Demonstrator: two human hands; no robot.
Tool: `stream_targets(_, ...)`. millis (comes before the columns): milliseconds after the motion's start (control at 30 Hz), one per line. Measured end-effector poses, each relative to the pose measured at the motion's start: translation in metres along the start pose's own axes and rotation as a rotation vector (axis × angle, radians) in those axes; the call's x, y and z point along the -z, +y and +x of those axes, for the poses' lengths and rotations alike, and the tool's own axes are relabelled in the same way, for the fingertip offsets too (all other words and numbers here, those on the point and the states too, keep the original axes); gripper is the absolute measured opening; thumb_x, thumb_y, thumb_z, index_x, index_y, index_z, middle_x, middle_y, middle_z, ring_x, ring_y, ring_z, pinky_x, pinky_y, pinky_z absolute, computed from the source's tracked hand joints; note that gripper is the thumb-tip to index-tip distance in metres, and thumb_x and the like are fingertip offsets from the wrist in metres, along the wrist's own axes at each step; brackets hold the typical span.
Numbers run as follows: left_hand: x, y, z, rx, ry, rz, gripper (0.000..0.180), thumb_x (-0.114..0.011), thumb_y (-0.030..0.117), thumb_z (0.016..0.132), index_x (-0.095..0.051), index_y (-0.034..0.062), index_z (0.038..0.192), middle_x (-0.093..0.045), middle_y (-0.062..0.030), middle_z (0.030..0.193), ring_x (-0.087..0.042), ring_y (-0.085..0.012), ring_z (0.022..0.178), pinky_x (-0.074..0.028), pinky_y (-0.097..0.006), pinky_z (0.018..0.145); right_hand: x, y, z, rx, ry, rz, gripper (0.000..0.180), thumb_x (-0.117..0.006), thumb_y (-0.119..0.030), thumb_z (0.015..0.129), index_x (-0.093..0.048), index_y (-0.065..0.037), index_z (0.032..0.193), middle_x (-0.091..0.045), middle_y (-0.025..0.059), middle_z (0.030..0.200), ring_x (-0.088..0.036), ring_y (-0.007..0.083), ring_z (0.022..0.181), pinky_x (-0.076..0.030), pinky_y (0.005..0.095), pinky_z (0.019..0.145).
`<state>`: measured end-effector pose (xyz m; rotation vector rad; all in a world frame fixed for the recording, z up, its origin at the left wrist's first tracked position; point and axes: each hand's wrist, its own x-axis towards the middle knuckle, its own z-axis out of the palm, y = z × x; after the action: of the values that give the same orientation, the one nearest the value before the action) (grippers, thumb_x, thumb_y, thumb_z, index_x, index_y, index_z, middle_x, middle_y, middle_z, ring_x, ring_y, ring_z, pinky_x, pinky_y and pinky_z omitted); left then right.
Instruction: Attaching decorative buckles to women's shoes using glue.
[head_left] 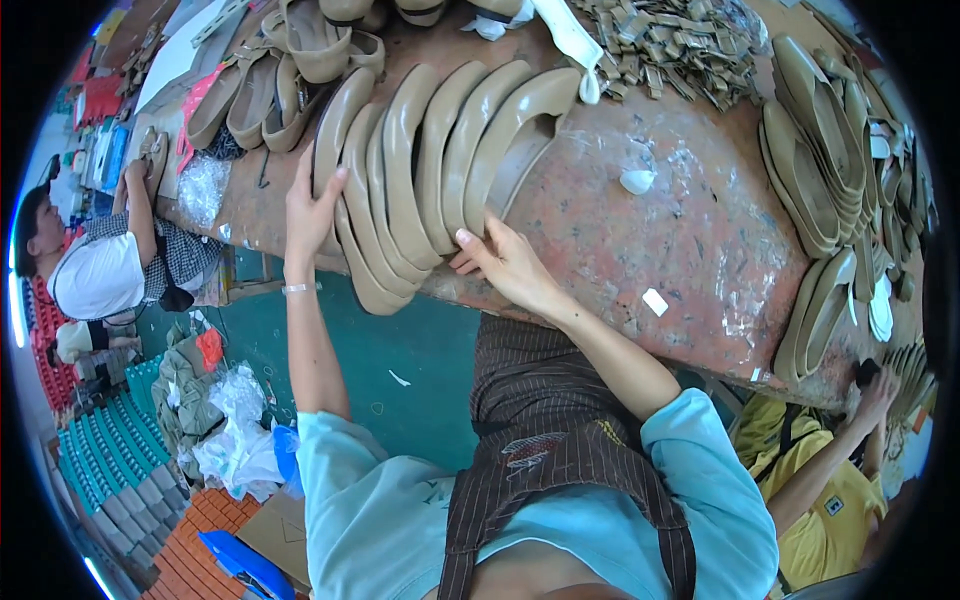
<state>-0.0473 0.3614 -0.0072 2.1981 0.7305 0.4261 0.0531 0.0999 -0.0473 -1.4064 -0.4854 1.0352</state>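
Observation:
A row of glossy tan flat shoes (440,150), several nested side by side, stands at the table's near edge, with the lower left ones jutting past it. My left hand (312,205) grips the row's left end, its thumb against the outermost shoe and its other fingers partly hidden. On the right side, my right hand (508,265) holds the lower end of the last shoe (515,130), thumb on its outside and fingers curled by its opening. The row sits between my two hands.
More tan shoes (310,50) lie at the back left, and stacked ones (815,150) at the right. A heap of small tan strips (670,50) is at the back. A white scrap (637,182) lies on the worn table (600,250). Co-workers sit at left (100,260) and lower right (830,500).

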Motion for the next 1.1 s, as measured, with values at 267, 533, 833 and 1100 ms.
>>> stream_targets(267,-0.005,-0.024,-0.007,-0.038,-0.160,-0.149,0.059,-0.059,0.031,0.091,-0.038,0.0007,0.137,-0.047,-0.0129,0.134,-0.043,-0.0212,0.123,-0.032,-0.032,0.104,0.104,0.000,-0.066,0.408,0.838,-0.259,0.028,-0.065,-0.004,0.083,-0.058,-0.001,0.110,-0.062,0.0094,0.092,-0.059,0.0138,0.082,-0.048,0.0269,0.074)
stream_targets(533,-0.016,-0.002,0.008,-0.043,-0.170,-0.159,0.062,-0.058,0.032,0.092,-0.035,0.0019,0.140,-0.046,-0.0146,0.137,-0.044,-0.0254,0.124,-0.030,-0.035,0.107,0.168,-0.003,-0.038,0.392,0.795,-0.730,0.053,-0.078,-0.016,0.070,-0.056,-0.005,0.118,-0.058,0.0101,0.107,-0.054,0.0262,0.105,-0.042,0.0369,0.089)
stream_targets(833,-0.134,0.182,-0.007,-0.402,-0.124,0.678,0.032,-0.069,0.026,0.077,-0.059,0.0069,0.100,-0.063,-0.0128,0.091,-0.065,-0.0321,0.080,-0.052,-0.039,0.065,0.168,-0.003,-0.034,0.400,0.748,-0.497,0.024,-0.072,-0.007,0.076,-0.067,-0.004,0.098,-0.067,0.0050,0.096,-0.061,0.0171,0.093,-0.047,0.0322,0.082)
stream_targets(1100,-0.138,0.193,0.004,-0.371,-0.206,0.270,0.034,-0.054,0.013,0.082,-0.058,-0.0021,0.112,-0.063,-0.0232,0.075,-0.065,-0.0355,0.069,-0.050,-0.044,0.063,0.186,-0.010,-0.132,0.428,0.798,-0.040,0.024,-0.064,0.005,0.082,-0.062,0.002,0.105,-0.066,0.0076,0.102,-0.062,0.0120,0.092,-0.050,0.0243,0.082)
